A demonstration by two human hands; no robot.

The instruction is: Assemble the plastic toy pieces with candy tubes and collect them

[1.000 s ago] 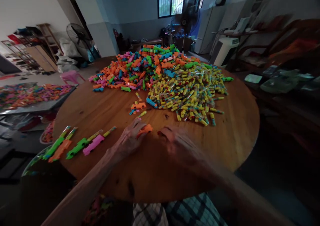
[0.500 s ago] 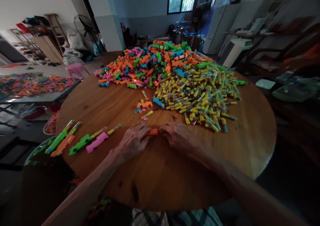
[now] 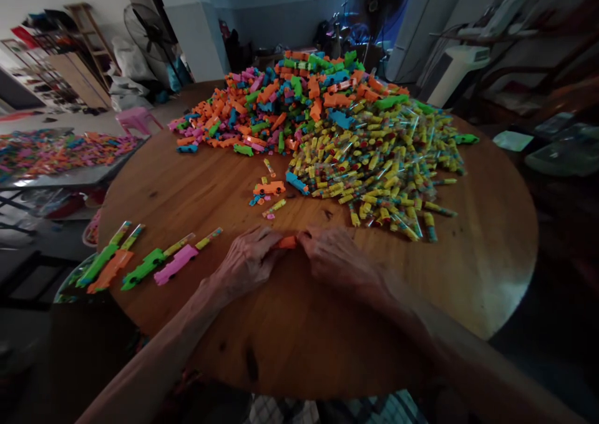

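My left hand [image 3: 250,256] is wrapped round an orange toy car [image 3: 287,242] low over the table, so only one end of the car shows. My right hand [image 3: 330,254] is closed at that exposed end, fingertips pressed together; whatever they pinch is hidden. Beyond the hands lie another orange toy car [image 3: 269,188], a blue toy car [image 3: 297,183], small loose plastic bits and a yellow-capped clear tube [image 3: 274,208]. To the left, a pink toy car [image 3: 176,265], a green toy car [image 3: 143,269] and others each have a clear tube with yellow at one end.
A heap of colourful toy cars [image 3: 262,108] covers the back of the round wooden table [image 3: 154,205]. Beside it spreads a pile of yellow-capped tubes [image 3: 374,162]. Another table with toy parts [image 3: 70,152], a pink stool [image 3: 136,120] and standing fans are further off.
The view has tilted down slightly, so the far things sit higher in the picture. Both hands stay together at the orange toy car, with the right fingers closer against its end.
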